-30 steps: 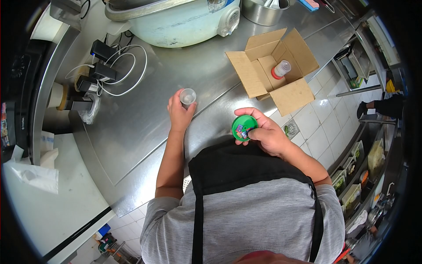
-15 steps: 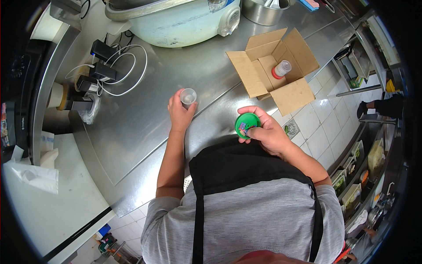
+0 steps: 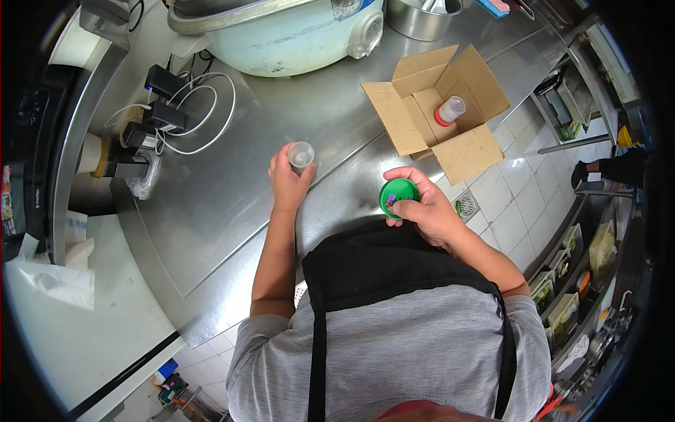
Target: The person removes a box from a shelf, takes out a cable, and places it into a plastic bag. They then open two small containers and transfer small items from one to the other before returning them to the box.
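My left hand is wrapped round a small clear plastic cup, which stands upright with its round opening facing up. Between the thumb and fingers of my right hand is a green round lid, its hollow side turned up. A few tiny coloured bits show inside the lid near my thumb; their kind is too small to make out. Farther off, an open cardboard box holds a clear jar with a red lid, apart from both hands.
Black power adapters and looped white cables lie at the left of the steel counter. At the back stand a large pale tub and a metal pot. Another person's leg shows at the far right.
My right hand has shifted slightly to the right with the green lid, and the thumb covers a different part of its inside. The left hand and the cup stay in place.
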Demonstrator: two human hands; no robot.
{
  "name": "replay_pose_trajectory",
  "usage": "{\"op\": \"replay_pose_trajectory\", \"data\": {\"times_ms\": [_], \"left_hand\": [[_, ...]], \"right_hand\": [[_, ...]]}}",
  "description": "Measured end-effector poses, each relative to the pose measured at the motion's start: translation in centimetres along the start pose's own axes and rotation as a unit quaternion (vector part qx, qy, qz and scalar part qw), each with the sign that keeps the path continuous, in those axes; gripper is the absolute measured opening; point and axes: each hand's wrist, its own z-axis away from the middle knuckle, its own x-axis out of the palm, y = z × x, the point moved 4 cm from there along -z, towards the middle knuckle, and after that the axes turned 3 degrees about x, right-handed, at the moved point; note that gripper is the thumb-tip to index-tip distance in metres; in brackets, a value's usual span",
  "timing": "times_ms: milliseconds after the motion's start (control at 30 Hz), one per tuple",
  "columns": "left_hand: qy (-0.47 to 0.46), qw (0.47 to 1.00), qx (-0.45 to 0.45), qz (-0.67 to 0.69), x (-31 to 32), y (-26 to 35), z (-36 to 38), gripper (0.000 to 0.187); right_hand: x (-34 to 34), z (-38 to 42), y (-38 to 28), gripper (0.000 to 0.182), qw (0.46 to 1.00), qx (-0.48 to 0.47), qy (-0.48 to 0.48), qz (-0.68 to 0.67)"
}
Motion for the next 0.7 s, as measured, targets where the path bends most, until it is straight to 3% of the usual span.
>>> {"op": "replay_pose_trajectory", "data": {"times_ms": [133, 300, 433, 533, 567, 700], "left_hand": [[0.006, 1.0, 0.007, 0.006, 0.1, -0.1, 0.0, 0.055], [0.007, 1.0, 0.002, -0.006, 0.0, 0.0, -0.1, 0.053], [-0.003, 1.0, -0.023, 0.009, 0.1, 0.0, 0.1, 0.055], [-0.027, 0.993, -0.042, 0.109, 0.9, 0.1, 0.6, 0.054], [-0.05, 0.963, -0.069, 0.257, 2.4, -0.2, 1.2, 0.053], [-0.155, 0.964, 0.009, 0.215, 1.7, 8.2, 2.6, 0.053]], "right_hand": [[-0.2, -0.2, 0.1, 0.04, 0.999, 0.015, 0.024, 0.023], [-0.1, 0.0, 0.5, 0.033, 0.994, 0.008, -0.053, -0.094], [-0.5, -0.2, 0.4, 0.039, 0.977, 0.012, -0.093, -0.19], [-0.7, -0.3, 0.0, 0.04, 0.968, 0.004, -0.097, -0.232], [-0.8, -0.3, 0.0, 0.041, 0.966, -0.001, -0.094, -0.239], [-1.7, -0.3, -0.1, 0.041, 0.974, -0.061, -0.052, -0.213]]}}
